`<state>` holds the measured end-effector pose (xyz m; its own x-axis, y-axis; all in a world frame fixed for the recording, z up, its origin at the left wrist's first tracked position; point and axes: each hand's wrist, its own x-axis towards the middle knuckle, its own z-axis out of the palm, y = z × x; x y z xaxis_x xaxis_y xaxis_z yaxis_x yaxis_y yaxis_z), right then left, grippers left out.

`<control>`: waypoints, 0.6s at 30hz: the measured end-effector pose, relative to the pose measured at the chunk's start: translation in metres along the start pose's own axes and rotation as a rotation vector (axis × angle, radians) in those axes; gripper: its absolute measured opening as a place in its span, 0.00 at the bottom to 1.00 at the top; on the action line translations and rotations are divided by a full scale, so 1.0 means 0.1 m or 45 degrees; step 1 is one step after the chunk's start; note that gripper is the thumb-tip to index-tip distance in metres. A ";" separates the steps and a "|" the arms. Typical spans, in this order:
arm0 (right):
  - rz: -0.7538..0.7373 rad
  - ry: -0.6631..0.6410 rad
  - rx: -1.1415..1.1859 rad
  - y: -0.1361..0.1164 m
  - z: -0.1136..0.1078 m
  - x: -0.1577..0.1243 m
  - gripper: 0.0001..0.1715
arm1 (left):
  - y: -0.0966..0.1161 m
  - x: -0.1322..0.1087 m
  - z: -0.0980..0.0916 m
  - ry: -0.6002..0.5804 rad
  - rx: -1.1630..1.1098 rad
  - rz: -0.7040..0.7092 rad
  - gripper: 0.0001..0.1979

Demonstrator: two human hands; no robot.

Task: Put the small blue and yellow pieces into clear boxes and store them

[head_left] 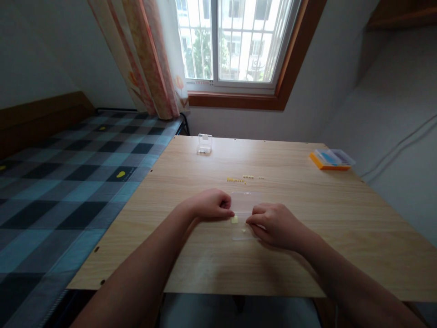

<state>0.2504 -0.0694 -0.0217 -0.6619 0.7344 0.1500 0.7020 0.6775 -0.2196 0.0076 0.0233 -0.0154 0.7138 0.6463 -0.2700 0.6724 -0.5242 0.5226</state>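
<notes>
A clear, thin plastic plate (241, 207) lies flat on the table between my hands. My left hand (213, 203) rests at its left edge with curled fingers. Its thumb tip touches or nearly touches a pale yellow square piece (234, 219) on the plate. Over the plate's right side, my right hand (272, 223) is closed in a pinch. Whatever its fingertips hold is too small to make out. Just left of those fingers sits a tiny pale yellow piece (243, 230).
Beyond the plate lie a row of small yellow pieces (235, 181) and several paler ones (248, 176). A clear open box (205, 145) stands at the table's back left. An orange-and-clear case (332, 160) is at the back right. A checked bed (68, 196) adjoins the left edge.
</notes>
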 end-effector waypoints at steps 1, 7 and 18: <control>0.013 -0.023 -0.014 -0.01 0.00 0.00 0.12 | 0.00 0.00 0.00 -0.002 0.001 0.001 0.16; 0.079 -0.038 -0.048 -0.04 0.05 0.01 0.14 | 0.01 0.00 0.00 0.012 0.014 -0.011 0.16; 0.113 -0.019 -0.069 -0.06 0.10 0.03 0.15 | 0.00 -0.01 0.02 0.016 0.009 0.017 0.14</control>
<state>0.2414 -0.0721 -0.0300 -0.6001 0.7911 0.1182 0.7708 0.6114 -0.1790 0.0069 0.0218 -0.0170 0.7204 0.6458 -0.2529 0.6640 -0.5370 0.5203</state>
